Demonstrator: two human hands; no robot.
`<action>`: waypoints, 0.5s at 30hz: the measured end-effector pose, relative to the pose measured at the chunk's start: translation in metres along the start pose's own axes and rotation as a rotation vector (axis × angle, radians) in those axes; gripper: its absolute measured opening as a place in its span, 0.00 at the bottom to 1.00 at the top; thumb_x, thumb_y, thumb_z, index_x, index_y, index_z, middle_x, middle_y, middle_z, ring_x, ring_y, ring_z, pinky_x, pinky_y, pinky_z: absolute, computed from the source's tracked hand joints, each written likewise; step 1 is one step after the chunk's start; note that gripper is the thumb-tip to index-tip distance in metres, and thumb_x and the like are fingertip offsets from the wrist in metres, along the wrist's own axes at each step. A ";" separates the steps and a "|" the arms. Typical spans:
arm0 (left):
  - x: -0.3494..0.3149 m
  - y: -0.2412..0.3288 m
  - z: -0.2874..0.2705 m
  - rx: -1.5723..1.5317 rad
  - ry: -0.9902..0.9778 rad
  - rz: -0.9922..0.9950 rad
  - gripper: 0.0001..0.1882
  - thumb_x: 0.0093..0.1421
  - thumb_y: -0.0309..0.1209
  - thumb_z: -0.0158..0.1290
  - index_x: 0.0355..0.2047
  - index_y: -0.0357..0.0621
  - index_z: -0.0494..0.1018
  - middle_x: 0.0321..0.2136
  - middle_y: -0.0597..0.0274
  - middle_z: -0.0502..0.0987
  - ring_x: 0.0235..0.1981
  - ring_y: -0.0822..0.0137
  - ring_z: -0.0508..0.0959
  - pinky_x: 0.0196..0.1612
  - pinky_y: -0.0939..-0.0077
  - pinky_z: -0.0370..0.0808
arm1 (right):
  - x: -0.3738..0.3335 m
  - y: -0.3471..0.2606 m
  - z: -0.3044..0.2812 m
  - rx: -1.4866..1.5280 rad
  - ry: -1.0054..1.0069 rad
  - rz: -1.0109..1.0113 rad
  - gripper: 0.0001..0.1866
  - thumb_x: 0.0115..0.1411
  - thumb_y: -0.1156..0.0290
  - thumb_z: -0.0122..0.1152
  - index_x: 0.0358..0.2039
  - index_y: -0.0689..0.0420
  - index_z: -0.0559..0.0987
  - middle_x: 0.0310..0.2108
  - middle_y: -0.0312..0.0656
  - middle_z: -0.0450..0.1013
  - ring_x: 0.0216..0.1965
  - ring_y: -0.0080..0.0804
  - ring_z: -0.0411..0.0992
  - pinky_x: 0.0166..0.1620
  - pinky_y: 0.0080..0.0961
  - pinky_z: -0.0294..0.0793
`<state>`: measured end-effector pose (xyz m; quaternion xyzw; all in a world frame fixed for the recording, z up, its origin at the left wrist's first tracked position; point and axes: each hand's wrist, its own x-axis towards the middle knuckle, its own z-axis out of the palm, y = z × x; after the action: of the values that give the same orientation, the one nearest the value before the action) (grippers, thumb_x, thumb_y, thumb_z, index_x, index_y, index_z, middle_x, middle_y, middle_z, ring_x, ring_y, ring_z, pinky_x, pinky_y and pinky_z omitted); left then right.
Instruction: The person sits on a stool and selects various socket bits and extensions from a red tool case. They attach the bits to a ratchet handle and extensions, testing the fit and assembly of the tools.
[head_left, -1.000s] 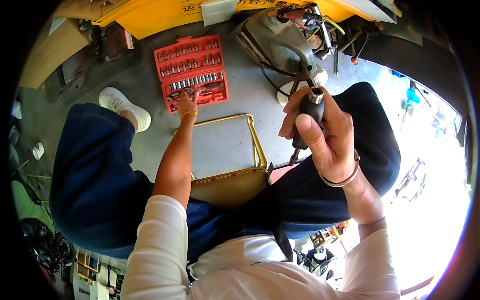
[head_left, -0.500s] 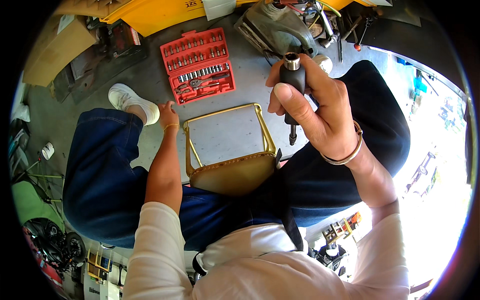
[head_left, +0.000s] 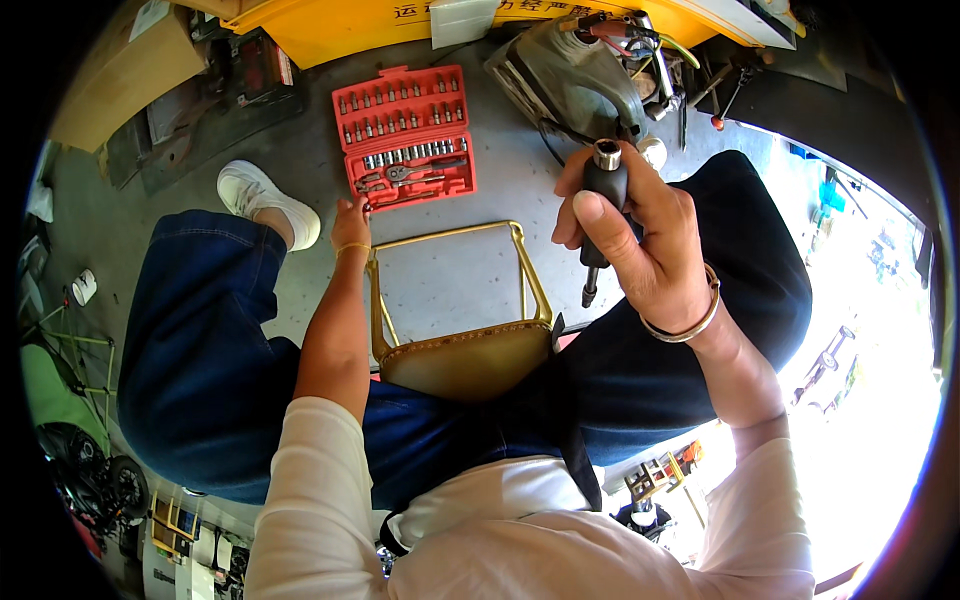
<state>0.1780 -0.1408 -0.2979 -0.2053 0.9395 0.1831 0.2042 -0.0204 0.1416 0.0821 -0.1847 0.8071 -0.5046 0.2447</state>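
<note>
My right hand (head_left: 668, 245) is wrapped round a black-handled socket driver (head_left: 606, 188), held upright in front of my right thigh. A bright hollow socket end shows at its top, and a thin dark shaft sticks out below the fingers. On the floor ahead lies an open red socket set case (head_left: 404, 144) with rows of bits in the lid and sockets, a ratchet and small parts in the base. My left hand (head_left: 350, 225) reaches down to the case's near left corner, fingertips drawn together there. Something small and dark shows beside them, too small to name.
I sit astride a gold metal-framed chair (head_left: 468, 362). A worn grey machine (head_left: 560, 75) with cables stands beyond the case, before a yellow cabinet (head_left: 350, 30). Cardboard (head_left: 125, 85) is at far left; a green chair (head_left: 60, 395) stands behind on the left.
My left hand has shifted right, up against the corner of the case. My right hand has lowered slightly with the socket driver. The view has tilted a little.
</note>
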 end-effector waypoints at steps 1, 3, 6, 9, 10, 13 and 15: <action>0.002 0.000 0.000 0.005 -0.006 0.005 0.12 0.55 0.28 0.51 0.40 0.57 0.70 0.36 0.60 0.67 0.35 0.56 0.74 0.34 0.61 0.74 | 0.000 -0.001 0.000 -0.002 -0.006 0.010 0.18 0.58 0.66 0.58 0.40 0.68 0.69 0.19 0.45 0.75 0.22 0.35 0.76 0.24 0.20 0.70; 0.008 -0.003 -0.002 0.052 -0.047 0.016 0.10 0.55 0.29 0.52 0.38 0.56 0.69 0.36 0.60 0.67 0.35 0.55 0.75 0.33 0.60 0.74 | 0.002 -0.001 0.000 0.002 -0.014 0.023 0.17 0.59 0.66 0.58 0.40 0.68 0.69 0.19 0.45 0.75 0.23 0.35 0.77 0.24 0.20 0.70; 0.013 -0.005 -0.001 0.080 -0.054 0.053 0.09 0.54 0.31 0.53 0.37 0.55 0.68 0.36 0.60 0.68 0.34 0.54 0.76 0.32 0.59 0.75 | 0.002 0.000 0.001 0.007 -0.018 0.033 0.17 0.59 0.66 0.58 0.40 0.68 0.69 0.19 0.45 0.74 0.23 0.35 0.77 0.24 0.21 0.70; 0.017 -0.008 0.001 0.106 -0.075 0.063 0.10 0.54 0.32 0.54 0.37 0.54 0.68 0.35 0.59 0.69 0.34 0.54 0.76 0.32 0.59 0.75 | 0.002 0.001 0.000 -0.004 -0.018 0.032 0.17 0.59 0.66 0.58 0.39 0.68 0.69 0.19 0.45 0.74 0.23 0.36 0.77 0.24 0.21 0.70; 0.019 -0.009 0.002 0.117 -0.090 0.060 0.11 0.54 0.33 0.55 0.37 0.54 0.68 0.35 0.59 0.69 0.34 0.54 0.76 0.32 0.60 0.75 | 0.003 0.001 0.001 -0.002 -0.016 0.029 0.17 0.59 0.66 0.58 0.40 0.68 0.69 0.19 0.45 0.74 0.23 0.36 0.77 0.23 0.21 0.70; 0.024 -0.012 0.003 0.087 -0.105 0.098 0.08 0.55 0.31 0.53 0.36 0.52 0.69 0.35 0.59 0.70 0.35 0.55 0.76 0.33 0.61 0.75 | 0.003 0.001 0.001 -0.005 -0.021 0.024 0.17 0.59 0.66 0.58 0.39 0.68 0.69 0.19 0.44 0.74 0.23 0.36 0.77 0.23 0.21 0.70; 0.024 -0.010 0.001 0.060 -0.117 0.121 0.07 0.55 0.29 0.51 0.35 0.50 0.69 0.36 0.59 0.71 0.35 0.56 0.76 0.34 0.61 0.74 | 0.003 0.002 0.000 -0.010 -0.026 0.024 0.17 0.59 0.66 0.58 0.39 0.68 0.69 0.19 0.44 0.74 0.23 0.36 0.77 0.23 0.21 0.70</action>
<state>0.1630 -0.1562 -0.3124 -0.1307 0.9417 0.1787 0.2533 -0.0230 0.1404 0.0797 -0.1825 0.8084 -0.4953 0.2603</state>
